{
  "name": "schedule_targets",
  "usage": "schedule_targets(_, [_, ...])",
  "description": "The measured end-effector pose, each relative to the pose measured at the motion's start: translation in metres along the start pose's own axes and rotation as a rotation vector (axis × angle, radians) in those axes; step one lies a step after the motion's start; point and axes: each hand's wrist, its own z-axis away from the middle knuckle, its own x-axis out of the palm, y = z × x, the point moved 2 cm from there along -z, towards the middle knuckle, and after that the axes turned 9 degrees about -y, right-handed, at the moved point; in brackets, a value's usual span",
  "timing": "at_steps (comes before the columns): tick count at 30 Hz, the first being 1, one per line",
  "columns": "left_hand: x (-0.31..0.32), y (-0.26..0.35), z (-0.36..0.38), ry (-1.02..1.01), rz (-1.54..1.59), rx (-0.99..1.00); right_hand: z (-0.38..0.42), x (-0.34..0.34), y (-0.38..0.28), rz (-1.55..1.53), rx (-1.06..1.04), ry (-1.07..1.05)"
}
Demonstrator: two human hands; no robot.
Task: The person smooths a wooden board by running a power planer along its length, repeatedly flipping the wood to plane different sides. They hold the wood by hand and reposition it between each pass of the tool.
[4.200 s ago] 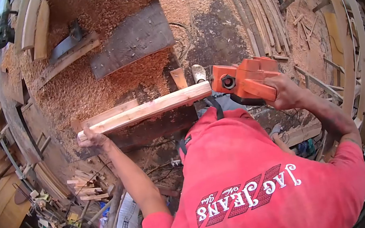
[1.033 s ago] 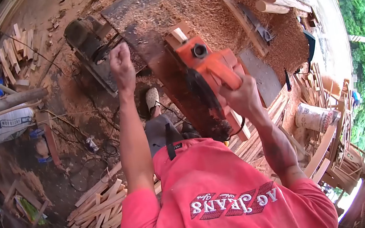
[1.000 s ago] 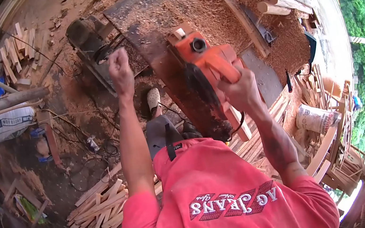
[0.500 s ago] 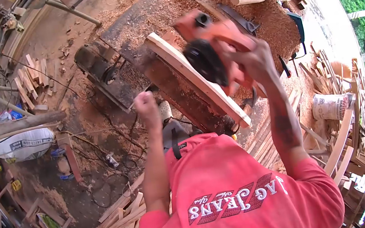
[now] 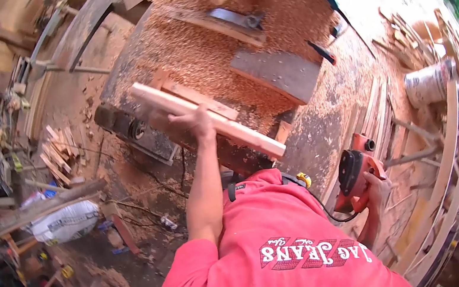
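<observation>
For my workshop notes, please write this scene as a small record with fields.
left hand: on a squared timber; exact grip unclear
right hand: holding an orange power planer
planer and timber: apart
wood shavings: piled beyond the timber
grey board: lying among shavings
white bucket: far right, beside wood strips

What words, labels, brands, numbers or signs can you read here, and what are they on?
"JAG JEANS": white letters on the red shirt, upside down in this view.
Small script beside those letters: too small to read with certainty.
White sack: printed, too blurred to read.
Bucket: printed, too blurred to read.
Dark tag near the waist: too small to read.
No number is readable.
</observation>
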Motion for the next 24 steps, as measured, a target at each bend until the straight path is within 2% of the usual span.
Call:
schedule_targets(2, [-0.021, -0.001, -0.009, -0.106, 0.259, -0.046, 0.002, -0.023, 0.029, -0.078, 0.064, 0.082])
schedule_targets(4, [-0.033, 0.018, -0.007, -0.286, 0.531, -0.044, 0.004, -0.035, 0.047, -0.007, 0.128, 0.087])
schedule_targets(5, [-0.041, 0.017, -0.01, -0.338, 0.543, -0.171, 0.005, -0.035, 0.045, 0.027, 0.15, 0.076])
schedule_targets(6, [-0.039, 0.034, -0.003, -0.339, 0.531, -0.162, 0.002, -0.038, 0.053, 0.016, 0.158, 0.069])
schedule_targets(8, [-0.035, 0.067, 0.015, -0.366, 0.648, -0.3, -0.008, -0.044, 0.066, 0.089, 0.2, 0.02])
schedule_targets(9, [-0.033, 0.077, 0.021, -0.402, 0.612, -0.29, -0.013, -0.042, 0.065, 0.089, 0.195, 0.005])
schedule_targets(11, [-0.029, 0.088, 0.03, -0.482, 0.639, -0.369, -0.025, -0.032, 0.055, 0.184, 0.038, -0.012])
schedule_targets(12, [-0.027, 0.091, 0.034, -0.52, 0.695, -0.432, -0.031, -0.028, 0.048, 0.184, 0.028, -0.025])
schedule_targets(14, [-0.021, 0.087, 0.031, -0.611, 0.931, -0.454, -0.04, -0.019, 0.025, 0.253, 0.025, -0.093])
schedule_targets(16, [-0.022, 0.077, 0.026, -0.735, 1.038, -0.463, -0.042, -0.009, 0.002, 0.305, -0.039, -0.103])
schedule_targets(17, [-0.023, 0.065, 0.016, -0.696, 1.159, -0.614, -0.045, -0.005, -0.008, 0.28, -0.077, -0.099])
schedule_targets(18, [-0.025, 0.064, 0.013, -0.796, 1.325, -0.593, -0.05, 0.0, -0.015, 0.252, -0.114, -0.094])
schedule_targets(20, [-0.032, 0.064, 0.008, -0.946, 1.575, -0.69, -0.068, -0.003, -0.011, 0.251, -0.115, -0.147])
schedule_targets(22, [-0.036, 0.054, -0.001, -0.965, 1.63, -0.624, -0.082, 0.0, -0.006, 0.126, -0.187, -0.24])
schedule_targets(24, [-0.041, 0.054, -0.007, -1.027, 1.682, -0.57, -0.09, 0.002, -0.004, 0.142, -0.169, -0.29])
